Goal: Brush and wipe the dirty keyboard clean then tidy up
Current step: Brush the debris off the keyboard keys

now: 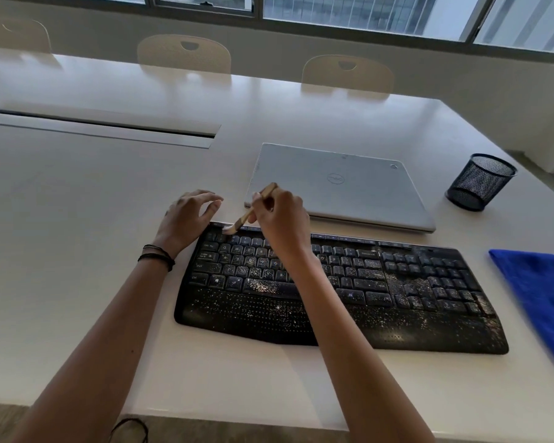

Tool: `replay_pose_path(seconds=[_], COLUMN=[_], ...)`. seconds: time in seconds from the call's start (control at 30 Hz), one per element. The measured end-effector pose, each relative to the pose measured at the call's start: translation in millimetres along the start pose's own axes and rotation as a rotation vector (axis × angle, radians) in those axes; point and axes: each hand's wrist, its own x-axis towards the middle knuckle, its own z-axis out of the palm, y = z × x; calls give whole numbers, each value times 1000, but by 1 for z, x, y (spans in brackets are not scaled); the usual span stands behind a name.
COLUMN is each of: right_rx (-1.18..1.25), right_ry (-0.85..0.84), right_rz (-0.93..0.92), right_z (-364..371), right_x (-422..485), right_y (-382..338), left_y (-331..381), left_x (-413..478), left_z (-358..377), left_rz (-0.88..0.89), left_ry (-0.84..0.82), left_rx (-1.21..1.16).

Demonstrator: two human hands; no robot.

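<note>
The right grip (280,219) is closed round the wooden handle of a small brush (244,218), which slants down and to the left. Its pale bristles (228,230) sit on the top row of keys, near the far left corner of the keyboard (397,282). The left grip (186,219) holds nothing. Its fingers are loosely curled just beside that same corner, and I cannot tell if it touches the keyboard. Black bands (157,255) circle that wrist.

The black keyboard lies across the white worktop (77,219) in front of the person, speckled all over with pale crumbs. Just behind it lies a closed silver laptop (339,183). A blue cloth (544,292) lies to the keyboard's right, with a black mesh cup (478,182) beyond it. 3 pale chairs (184,52) stand along the far side, below the windows.
</note>
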Motion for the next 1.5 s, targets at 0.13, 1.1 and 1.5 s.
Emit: replay_pose_path(seconds=[0.13,1.1,1.5], right_rx=[-48,-293,-382], right_ry=[8,87,125], right_rz=[35,100,159], right_z=[-16,-99,-146], right_x=[1,-7,-11], right_y=[10,62,91], left_y=[-1,-5,-4], left_x=[0,1,0], left_z=[1,3,2], left_rz=[9,44,42], left_ry=[-13,-34,-39], left_rx=[-45,-19,-7])
